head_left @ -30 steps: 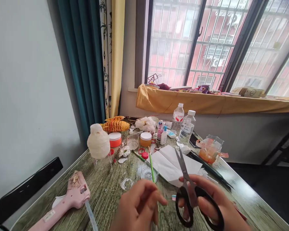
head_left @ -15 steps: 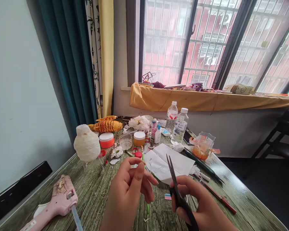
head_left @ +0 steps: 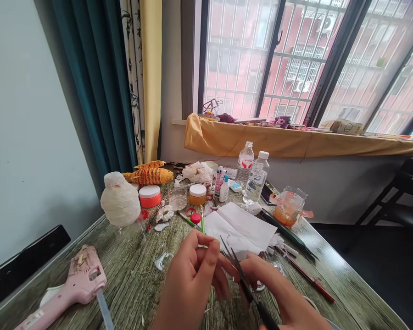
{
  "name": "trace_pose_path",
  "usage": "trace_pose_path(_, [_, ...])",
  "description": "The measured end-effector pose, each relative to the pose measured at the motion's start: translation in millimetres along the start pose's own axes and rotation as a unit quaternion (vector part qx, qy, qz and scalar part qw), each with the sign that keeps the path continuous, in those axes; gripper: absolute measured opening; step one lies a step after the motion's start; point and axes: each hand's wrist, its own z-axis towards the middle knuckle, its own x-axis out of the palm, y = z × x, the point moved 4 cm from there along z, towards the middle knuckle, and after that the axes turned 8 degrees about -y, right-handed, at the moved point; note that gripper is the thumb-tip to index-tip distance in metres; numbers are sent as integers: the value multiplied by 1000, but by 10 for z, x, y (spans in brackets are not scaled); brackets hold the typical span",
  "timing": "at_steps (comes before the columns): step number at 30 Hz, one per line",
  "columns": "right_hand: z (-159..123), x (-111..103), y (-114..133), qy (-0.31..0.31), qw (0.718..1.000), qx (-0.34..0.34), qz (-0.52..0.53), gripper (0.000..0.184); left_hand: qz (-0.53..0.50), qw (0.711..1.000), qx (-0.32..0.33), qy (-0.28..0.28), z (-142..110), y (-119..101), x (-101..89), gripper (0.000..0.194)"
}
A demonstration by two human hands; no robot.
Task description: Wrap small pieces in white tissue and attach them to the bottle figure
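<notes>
The right hand (head_left: 273, 293) curls closed around the black-handled scissors (head_left: 248, 286), whose long axis runs diagonally across the lower middle of the view. The handles drop to the bottom edge of the frame and are cut off there, while the nearly closed blades point up and to the left, their tips just beside the left hand (head_left: 192, 279). That hand is bent into a pinch, and a thin green stick (head_left: 202, 224) rises from its fingertips; exactly how it is gripped is partly hidden. Compared with the earlier view, the blades lean much further left rather than standing almost upright, and the two hands sit closer together. A white paper sheet (head_left: 241, 224) lies just beyond the blades on the wood-grain table (head_left: 131, 284). A small clear plastic piece (head_left: 162, 261) lies left of the left hand, the pink hot glue gun (head_left: 79, 282) well apart at lower left, and a red-handled brush (head_left: 306, 275) right of the right hand.
</notes>
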Motion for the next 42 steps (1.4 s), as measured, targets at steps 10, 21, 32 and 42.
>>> trace_pose_path(10, [-18, 33, -73, 17, 999, 27, -7, 75, 40, 999, 2, 13, -12, 60, 51, 37])
trace_pose_path(21, [3, 89, -107, 41, 998, -19, -45, 66, 86, 995, 35, -32, 15, 46, -43, 26])
trace_pose_path(32, [32, 72, -71, 27, 998, -37, -42, 67, 80, 995, 43, -38, 12, 36, -32, 22])
trace_pose_path(42, [-15, 79, -122, -6, 998, -17, -56, 73, 106, 994, 10, -8, 22, 91, 13, 22])
